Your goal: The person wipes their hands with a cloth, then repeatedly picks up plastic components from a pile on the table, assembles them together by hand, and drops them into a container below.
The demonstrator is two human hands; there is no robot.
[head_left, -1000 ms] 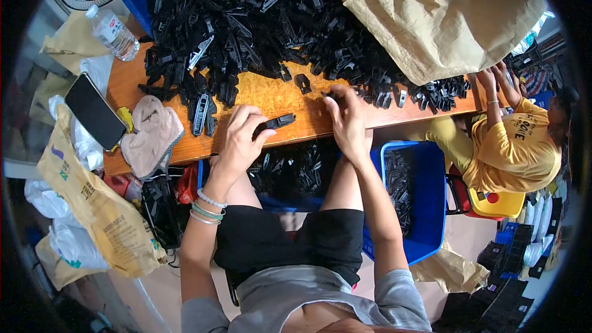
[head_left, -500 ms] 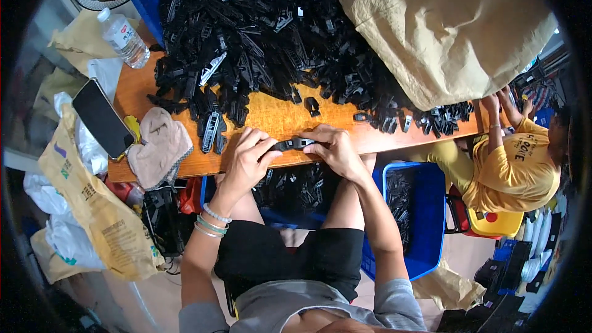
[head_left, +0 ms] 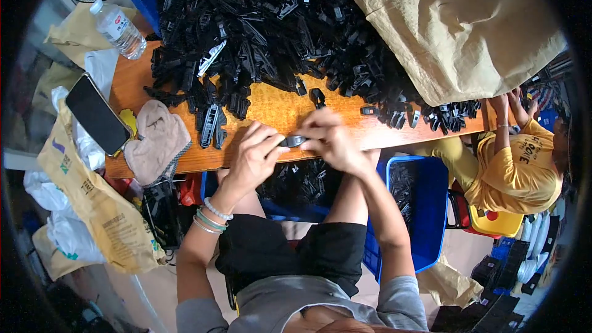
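Note:
A small black and grey plastic part point(head_left: 295, 141) is held just above the table's front edge, between my two hands. My left hand point(head_left: 254, 151) pinches its left end with thumb and fingers; that end is hidden. At its right end my right hand point(head_left: 333, 143) has the thumb and bent fingers closed on it, with the upper fingers smeared by motion. Just beyond the right fingers, a loose black plastic part point(head_left: 317, 98) lies on the wooden table point(head_left: 271, 108). Behind it spreads a large heap of similar black parts point(head_left: 246, 31).
A phone point(head_left: 98, 115), a beige cloth point(head_left: 156, 139) and a water bottle point(head_left: 118, 29) lie or stand at the left. A large brown sack point(head_left: 456, 31) covers the far right. Blue bin point(head_left: 435, 222) stands by my right leg. A person in yellow point(head_left: 521, 169) sits at the right.
My right hand's upper fingers have lifted and blurred over the part. The part shows less of its length between my hands. The whole view has shifted slightly.

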